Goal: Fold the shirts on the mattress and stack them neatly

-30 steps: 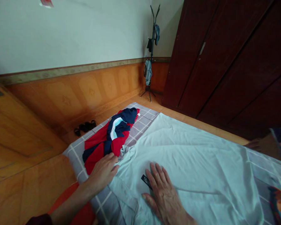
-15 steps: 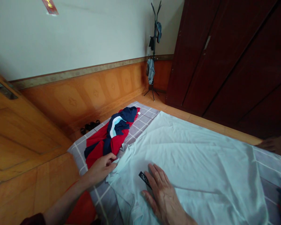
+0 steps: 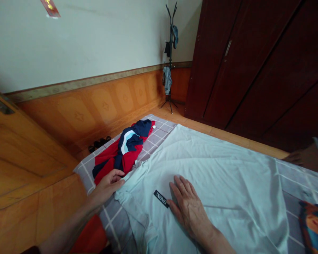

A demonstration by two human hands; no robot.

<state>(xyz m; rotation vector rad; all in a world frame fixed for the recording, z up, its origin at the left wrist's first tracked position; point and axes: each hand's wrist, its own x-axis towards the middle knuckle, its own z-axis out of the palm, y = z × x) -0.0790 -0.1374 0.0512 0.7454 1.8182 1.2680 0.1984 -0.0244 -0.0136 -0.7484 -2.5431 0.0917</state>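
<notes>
A pale mint T-shirt lies spread over the bed, lightly wrinkled, with a black lettered patch near its left part. At the shirt's left edge, where the cloth is bunched, my left hand is closed with thumb and fingers pinching the hem. My right hand rests flat on the shirt, fingers stretched out, its thumb touching the end of the patch. Just beyond my left hand lies a crumpled red and navy garment with a white and light blue stripe.
Grey checked bedding shows around the shirt. A colourful patterned cloth lies at the right. Another person's hand is by the bed's far right edge. Beyond are a coat stand, a dark wardrobe, shoes and a wooden door.
My right hand has slid right and away from me across the shirt, uncovering more of the black patch. My left hand stays at the shirt's edge. The view has turned slightly right.
</notes>
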